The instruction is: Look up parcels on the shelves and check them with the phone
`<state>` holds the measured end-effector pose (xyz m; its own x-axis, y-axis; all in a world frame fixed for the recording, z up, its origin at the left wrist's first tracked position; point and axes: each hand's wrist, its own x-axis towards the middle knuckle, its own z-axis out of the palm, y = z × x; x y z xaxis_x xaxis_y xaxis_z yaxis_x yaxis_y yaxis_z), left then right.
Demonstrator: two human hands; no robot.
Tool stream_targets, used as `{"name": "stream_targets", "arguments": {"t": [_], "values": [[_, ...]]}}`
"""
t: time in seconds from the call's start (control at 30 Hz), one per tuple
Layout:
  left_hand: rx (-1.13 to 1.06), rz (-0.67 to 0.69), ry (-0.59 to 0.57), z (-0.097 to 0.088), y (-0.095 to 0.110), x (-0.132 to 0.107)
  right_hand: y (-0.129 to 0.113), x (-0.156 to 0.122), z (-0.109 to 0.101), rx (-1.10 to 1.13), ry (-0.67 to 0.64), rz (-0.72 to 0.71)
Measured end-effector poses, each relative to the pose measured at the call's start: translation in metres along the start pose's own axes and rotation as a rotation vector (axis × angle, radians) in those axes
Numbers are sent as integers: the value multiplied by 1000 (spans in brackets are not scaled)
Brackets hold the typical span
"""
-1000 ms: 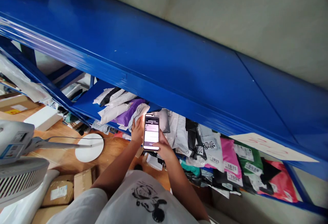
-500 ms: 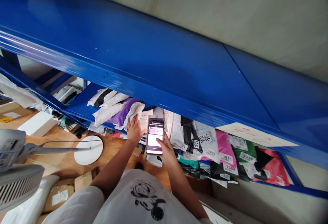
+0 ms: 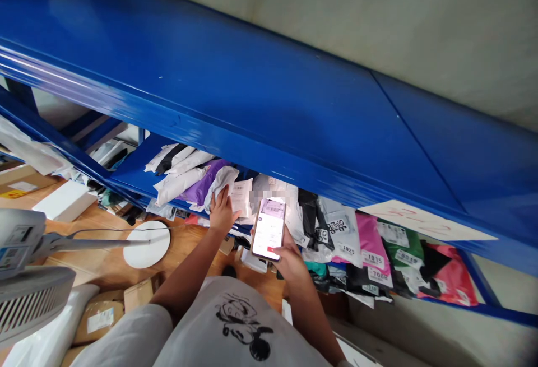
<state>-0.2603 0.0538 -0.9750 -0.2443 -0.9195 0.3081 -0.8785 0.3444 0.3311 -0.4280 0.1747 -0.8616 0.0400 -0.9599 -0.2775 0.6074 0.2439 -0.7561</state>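
My right hand (image 3: 290,258) grips a smartphone (image 3: 269,230) in front of the shelf. Its lit screen has a purple-tinted picture on top, white below and a red button near the bottom, where my thumb lies. My left hand (image 3: 222,210) rests with stretched fingers against a grey-white plastic mailer (image 3: 222,182), its thumb apart from the fingers. Close to that thumb is a white parcel with a printed label (image 3: 241,196). A purple mailer (image 3: 202,187) lies just left of the grey-white one.
A blue shelf (image 3: 252,115) runs across above my hands. Right of the phone stand a grey mailer (image 3: 342,227), a pink mailer (image 3: 372,241) and a green one (image 3: 401,246). At left are a fan (image 3: 29,294), its white round base (image 3: 145,252) and cardboard boxes (image 3: 98,314).
My right hand has moved the phone to the right and slightly down, away from my left hand. Its screen has switched from a mostly dark display to a white page. My left hand stays on the mailer.
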Motion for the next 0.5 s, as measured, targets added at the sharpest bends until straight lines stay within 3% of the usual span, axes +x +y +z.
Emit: {"name": "stream_targets", "arguments": {"t": [0.23, 0.5], "values": [[13, 1, -31, -3, 1, 0, -5, -13, -13, -26, 8, -28], [4, 19, -24, -3, 1, 2, -11, -15, -3, -56, 25, -41]]}}
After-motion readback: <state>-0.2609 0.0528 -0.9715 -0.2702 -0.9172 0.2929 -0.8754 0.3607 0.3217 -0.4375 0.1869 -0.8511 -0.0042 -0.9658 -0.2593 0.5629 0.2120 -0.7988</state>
